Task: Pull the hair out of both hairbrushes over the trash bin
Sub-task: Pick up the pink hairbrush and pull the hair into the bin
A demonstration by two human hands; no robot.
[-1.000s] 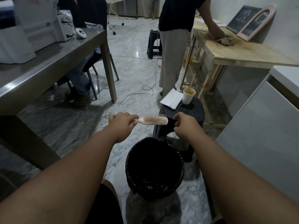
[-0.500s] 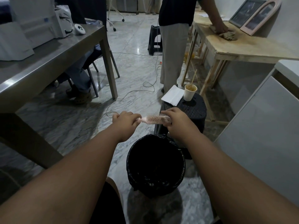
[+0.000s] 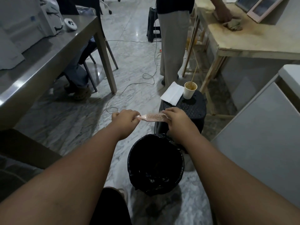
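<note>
A pink hairbrush [image 3: 152,117] lies level in the air, just beyond the far rim of the black-lined trash bin [image 3: 134,159]. My left hand [image 3: 125,118] grips its handle at the left end. My right hand [image 3: 176,118] covers the brush's right end, fingers curled over the bristles there. I cannot tell whether any hair is between the fingers. Only one hairbrush is in view.
A black stool [image 3: 194,111] behind the bin carries a paper cup [image 3: 190,90] with a stick and a white napkin [image 3: 172,95]. A person stands at a wooden table [image 3: 243,44]. A steel table [image 3: 40,62] stands left, a white cabinet [image 3: 259,135] right. Cables cross the floor.
My right hand moved left from just off the brush's tip onto the bristled end. The view shifted slightly downward toward the bin.
</note>
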